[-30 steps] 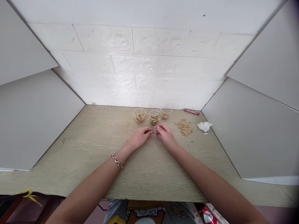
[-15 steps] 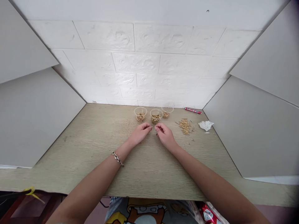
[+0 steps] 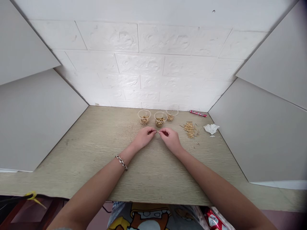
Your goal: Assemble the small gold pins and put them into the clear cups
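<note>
My left hand (image 3: 145,136) is closed in a pinch, thumb and forefinger together. My right hand (image 3: 170,139) pinches from the opposite side, its fingertips almost meeting the left ones. Between the fingertips shows a small shiny metal piece (image 3: 157,131), too tiny to make out its exact kind. Just beyond the hands stands a clear plastic cup (image 3: 160,114) with small brass-coloured parts. A second clear cup (image 3: 144,111) of gold-coloured bits is on its left, and a third clear cup (image 3: 172,111) sits behind on the right. Right of my hands lies a pile of gold-coloured metal pins (image 3: 190,129).
Many tiny specks (image 3: 131,130) lie scattered on the wooden table (image 3: 96,153) left of the cups. At the right are a crumpled white tissue or plastic (image 3: 211,128) and a red tube-shaped packet (image 3: 198,113). A white brick-patterned wall and grey side panels enclose the table.
My two hands' fingertips have come closer together, closing the small gap between them, and both now touch the small metal piece. The cups and the pin pile have not moved.
</note>
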`<control>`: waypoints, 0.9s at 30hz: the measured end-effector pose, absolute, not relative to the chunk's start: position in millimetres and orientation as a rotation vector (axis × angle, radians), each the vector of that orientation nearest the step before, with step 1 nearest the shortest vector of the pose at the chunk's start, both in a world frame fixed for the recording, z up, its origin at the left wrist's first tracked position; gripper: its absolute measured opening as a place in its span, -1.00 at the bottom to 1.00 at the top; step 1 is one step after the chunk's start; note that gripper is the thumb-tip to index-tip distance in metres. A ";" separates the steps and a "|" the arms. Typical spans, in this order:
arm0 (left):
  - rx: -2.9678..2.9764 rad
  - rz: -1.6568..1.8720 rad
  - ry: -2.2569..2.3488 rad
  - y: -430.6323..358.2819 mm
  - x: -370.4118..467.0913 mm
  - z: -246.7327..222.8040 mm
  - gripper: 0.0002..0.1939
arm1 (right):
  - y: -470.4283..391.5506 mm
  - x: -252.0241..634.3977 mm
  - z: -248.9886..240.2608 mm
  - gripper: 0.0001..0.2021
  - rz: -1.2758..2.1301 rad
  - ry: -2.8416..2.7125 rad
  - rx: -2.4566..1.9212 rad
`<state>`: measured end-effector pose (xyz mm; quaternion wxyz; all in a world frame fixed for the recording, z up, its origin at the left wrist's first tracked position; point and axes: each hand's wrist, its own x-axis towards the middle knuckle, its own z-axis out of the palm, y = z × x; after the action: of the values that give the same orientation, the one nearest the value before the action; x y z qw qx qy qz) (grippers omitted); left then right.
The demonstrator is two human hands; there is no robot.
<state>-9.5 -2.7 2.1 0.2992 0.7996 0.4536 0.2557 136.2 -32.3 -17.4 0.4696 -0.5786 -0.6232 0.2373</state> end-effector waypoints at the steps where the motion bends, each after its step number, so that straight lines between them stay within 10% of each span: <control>1: 2.133 0.678 1.208 -2.8 -9.4 2.1 -0.77 | -32.2 136.3 -17.6 -0.86 0.576 -1.523 -1.424; 27: 2.323 0.670 1.125 0.7 -12.0 -3.6 -0.79 | -30.1 139.3 -20.5 -0.85 0.652 -1.603 -1.419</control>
<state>-12.0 0.7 -3.6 0.2351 0.8467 0.4101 0.2442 139.3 -30.1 -20.5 0.4366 -0.5706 -0.6442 0.2621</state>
